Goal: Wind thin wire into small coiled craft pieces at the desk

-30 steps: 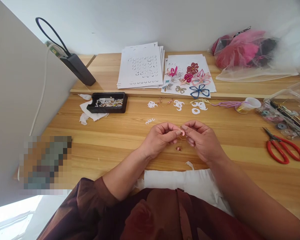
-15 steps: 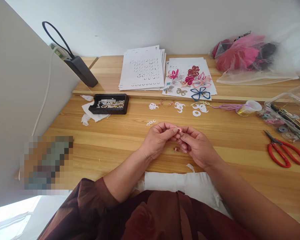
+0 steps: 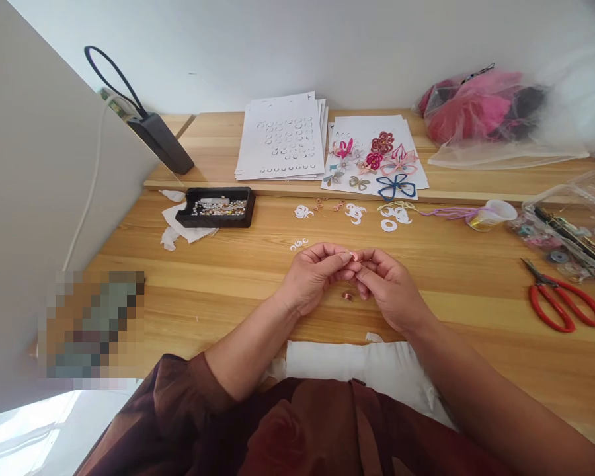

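Both hands meet over the middle of the wooden table. My left hand and my right hand pinch a small pink piece between their fingertips. Under the fingers a small copper-coloured coil lies on the wood. Just beyond the hands lie white paper cut-outs and a few curled wire bits. A white cloth pad lies at the near table edge under my wrists.
Red scissors lie at the right, by a clear plastic box of supplies. A black tray of beads sits at the left. On the raised shelf: punched paper sheets, finished wire flowers, a bag of pink material, a black lamp base.
My right hand has drawn a little down and left, closer to my left hand. The view shifted slightly; the pinch on the pink piece holds.
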Demonstrator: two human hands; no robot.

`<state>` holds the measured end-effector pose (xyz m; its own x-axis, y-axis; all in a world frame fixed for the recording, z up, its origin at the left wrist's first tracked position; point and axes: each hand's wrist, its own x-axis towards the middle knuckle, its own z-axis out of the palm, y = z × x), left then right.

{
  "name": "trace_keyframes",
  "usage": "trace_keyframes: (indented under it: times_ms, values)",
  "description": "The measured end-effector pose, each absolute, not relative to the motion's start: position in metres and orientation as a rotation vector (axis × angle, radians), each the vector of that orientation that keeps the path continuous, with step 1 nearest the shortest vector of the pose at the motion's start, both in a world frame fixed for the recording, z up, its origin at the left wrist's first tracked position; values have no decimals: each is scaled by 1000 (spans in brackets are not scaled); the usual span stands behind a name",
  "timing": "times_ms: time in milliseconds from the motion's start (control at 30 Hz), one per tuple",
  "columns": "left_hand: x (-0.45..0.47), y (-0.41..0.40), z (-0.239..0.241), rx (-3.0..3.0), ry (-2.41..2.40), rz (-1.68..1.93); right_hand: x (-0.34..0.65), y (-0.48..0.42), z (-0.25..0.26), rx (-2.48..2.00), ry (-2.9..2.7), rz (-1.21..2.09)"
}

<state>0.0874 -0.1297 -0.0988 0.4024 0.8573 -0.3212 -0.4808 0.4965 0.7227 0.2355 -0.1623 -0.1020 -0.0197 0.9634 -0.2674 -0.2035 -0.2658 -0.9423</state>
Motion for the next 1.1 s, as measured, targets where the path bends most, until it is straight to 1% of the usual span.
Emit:
trace_keyframes:
  times_ms: [400,700,933,1100]
  values:
    - [88,-128,-108,686,833,1001,236,-166,-99,-1280,-1135,1207]
    - [90,-130,-103,764,925,997,239,-164,-100,-1342,-1154,1040]
    - [91,-131,-104,824,955,1025,243,-161,-103,-1280,-1122,1188]
    - [92,-133,-106,859,958,1030,241,-161,-102,-1267,-1144,1121]
